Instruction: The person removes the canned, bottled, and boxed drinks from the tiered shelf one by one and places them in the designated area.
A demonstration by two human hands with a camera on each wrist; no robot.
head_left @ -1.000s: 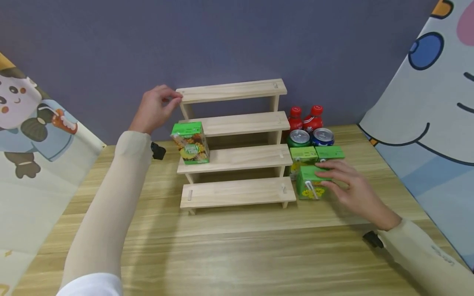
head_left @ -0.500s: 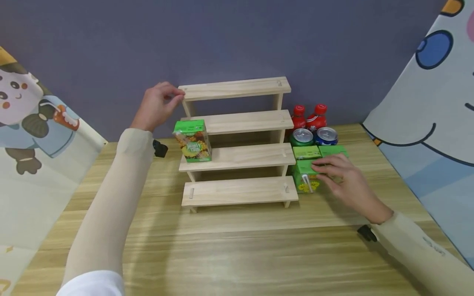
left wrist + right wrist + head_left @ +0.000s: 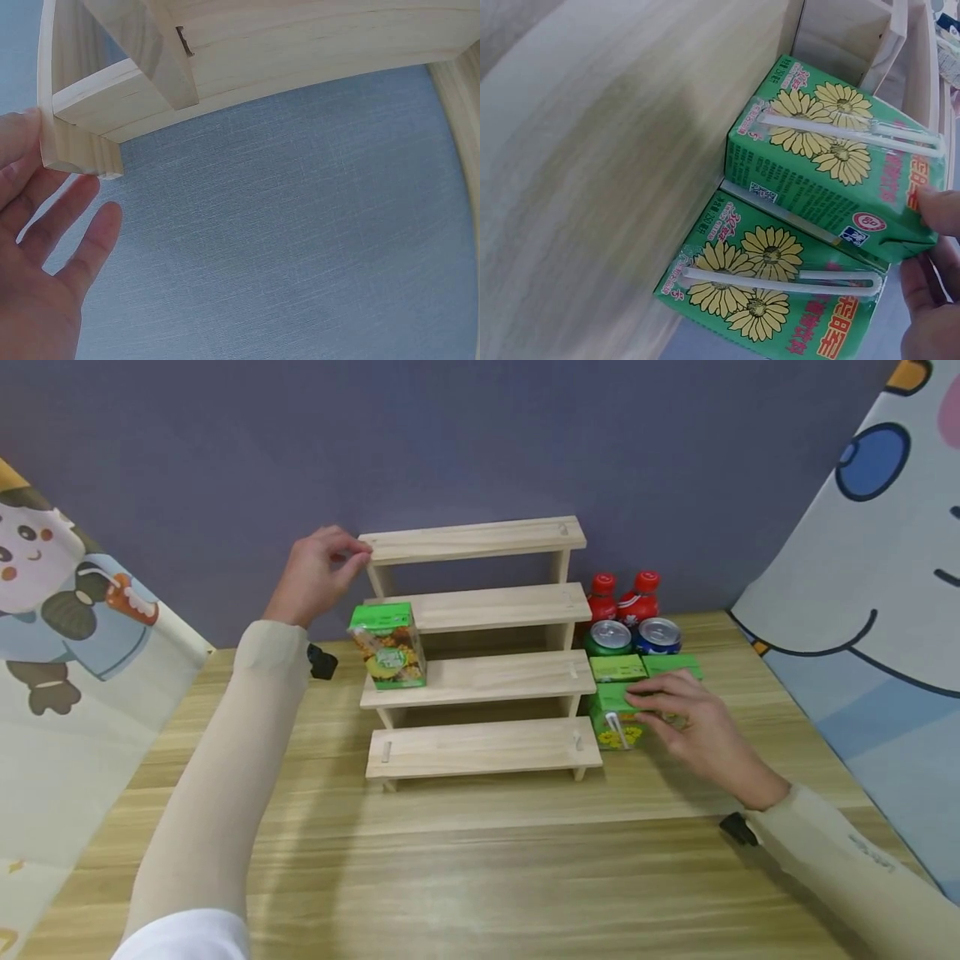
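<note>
A four-tier wooden display stand [image 3: 480,752] stands against the dark wall. My left hand [image 3: 315,572] pinches the left end of its top board; in the left wrist view, thumb and fingers lie around the board's end [image 3: 79,150]. To the stand's right, my right hand [image 3: 697,727] holds a green drink carton [image 3: 609,718] by its top end. The right wrist view shows yellow flowers and a white straw on this held carton [image 3: 802,157], with a similar green carton [image 3: 772,281] beside it. A brown-and-green carton [image 3: 390,647] stands upright at the left of the second tier from the bottom.
Behind the held carton are a light-green carton [image 3: 617,668] and a green one [image 3: 672,666]. Farther back stand a green can [image 3: 609,639], a blue can [image 3: 658,637] and two red-capped bottles, one [image 3: 602,597] left of the other [image 3: 639,602]. Wood-grain tabletop [image 3: 480,877] extends in front.
My right hand has moved the green drink carton left and slightly back, closer to the stand's right side. My left hand stays at the top board. The head view has shifted slightly.
</note>
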